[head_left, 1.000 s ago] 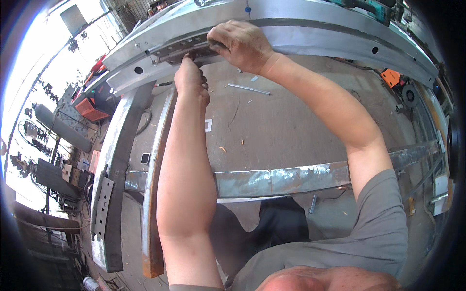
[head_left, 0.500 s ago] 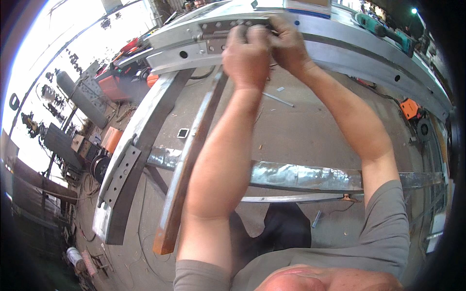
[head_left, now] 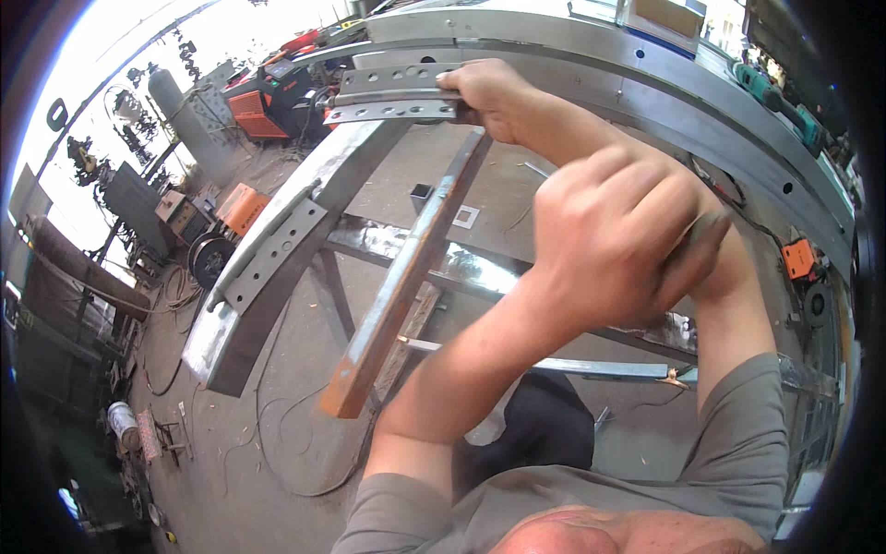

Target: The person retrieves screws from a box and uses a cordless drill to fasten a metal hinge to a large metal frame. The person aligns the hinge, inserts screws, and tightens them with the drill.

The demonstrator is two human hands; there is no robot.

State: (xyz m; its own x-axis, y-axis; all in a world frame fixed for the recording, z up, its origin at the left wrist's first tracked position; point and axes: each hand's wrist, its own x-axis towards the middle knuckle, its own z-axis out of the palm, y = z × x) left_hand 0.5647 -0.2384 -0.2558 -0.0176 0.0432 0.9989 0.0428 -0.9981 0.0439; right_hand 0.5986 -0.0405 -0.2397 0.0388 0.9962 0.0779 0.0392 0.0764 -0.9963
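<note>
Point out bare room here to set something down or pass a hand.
To set something down: the steel beam looks bare between the perforated plate lying on it and the hinge strip in the right hand. To pass a hand: the gap between beam, rusty bar and crossbeam, beside the square tube. Crowded: around the red machine.

Daylight pours through a wide bright opening at the far left (so strong that it washes out most detail), while the near left lies in shadow. The grey-brown floor looks dusty. Along the left stand a grey gas cylinder, an orange box and a black reel; an orange machine sits right.
</note>
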